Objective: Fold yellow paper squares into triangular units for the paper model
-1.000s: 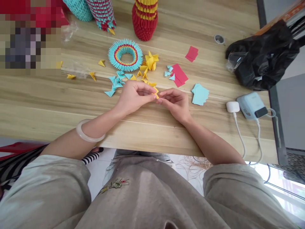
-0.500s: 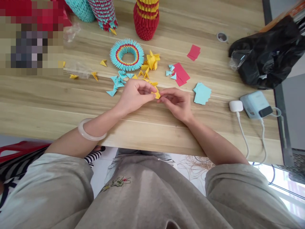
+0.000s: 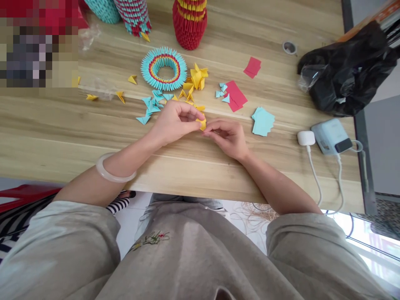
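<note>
My left hand [image 3: 175, 123] and my right hand [image 3: 227, 136] meet over the wooden table [image 3: 62, 129] and pinch a small yellow paper piece [image 3: 202, 123] between their fingertips. A pale bangle [image 3: 113, 171] circles my left wrist. Just beyond the hands lie several folded yellow triangles [image 3: 196, 79] and folded light-blue triangles [image 3: 152, 104]. Farther back rests a ring of folded light-blue, red and yellow paper units [image 3: 163, 68].
Red paper slips [image 3: 236, 96], another red slip [image 3: 252, 67] and a light-blue paper stack [image 3: 263, 121] lie to the right. A black plastic bag [image 3: 345, 71], a white charger [image 3: 305, 138] and a light-blue device [image 3: 331, 136] sit far right. Tall folded-paper vases [image 3: 189, 23] stand at the back.
Both hands stay joined on the yellow piece, with my fingers shifting slightly on it. The view has drifted a little.
</note>
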A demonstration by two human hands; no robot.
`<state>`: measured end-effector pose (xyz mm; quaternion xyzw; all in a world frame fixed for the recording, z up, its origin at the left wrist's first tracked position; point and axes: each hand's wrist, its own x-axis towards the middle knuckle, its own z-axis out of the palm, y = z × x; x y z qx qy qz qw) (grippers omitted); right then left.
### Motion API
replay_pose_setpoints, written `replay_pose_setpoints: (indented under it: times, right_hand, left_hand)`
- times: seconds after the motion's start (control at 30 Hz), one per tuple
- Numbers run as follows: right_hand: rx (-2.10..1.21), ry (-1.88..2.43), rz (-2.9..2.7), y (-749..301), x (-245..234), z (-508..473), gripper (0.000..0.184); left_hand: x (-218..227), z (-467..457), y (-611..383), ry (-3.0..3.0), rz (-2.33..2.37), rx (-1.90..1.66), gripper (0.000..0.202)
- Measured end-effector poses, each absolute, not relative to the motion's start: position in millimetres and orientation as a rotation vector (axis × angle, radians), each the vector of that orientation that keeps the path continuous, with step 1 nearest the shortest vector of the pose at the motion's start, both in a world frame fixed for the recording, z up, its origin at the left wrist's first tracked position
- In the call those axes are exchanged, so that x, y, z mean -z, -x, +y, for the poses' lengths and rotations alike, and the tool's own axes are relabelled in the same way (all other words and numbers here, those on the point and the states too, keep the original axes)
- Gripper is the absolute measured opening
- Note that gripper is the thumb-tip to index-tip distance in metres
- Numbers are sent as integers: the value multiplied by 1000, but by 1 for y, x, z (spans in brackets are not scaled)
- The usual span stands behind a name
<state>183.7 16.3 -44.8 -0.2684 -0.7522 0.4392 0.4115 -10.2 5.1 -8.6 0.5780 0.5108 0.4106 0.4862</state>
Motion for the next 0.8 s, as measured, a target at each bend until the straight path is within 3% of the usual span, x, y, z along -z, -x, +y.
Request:
replay_pose_setpoints:
  times: [0.53,0.8]
  right_hand:
    - [-1484,865,-1438,-176,46,16,36]
    - [-1493,836,-1447,-176,51,16,31]
  left_hand:
    - [5,-4,4,-1441,1194,-998,15]
    - [7,-5,4,-1496,1221,-988,18]
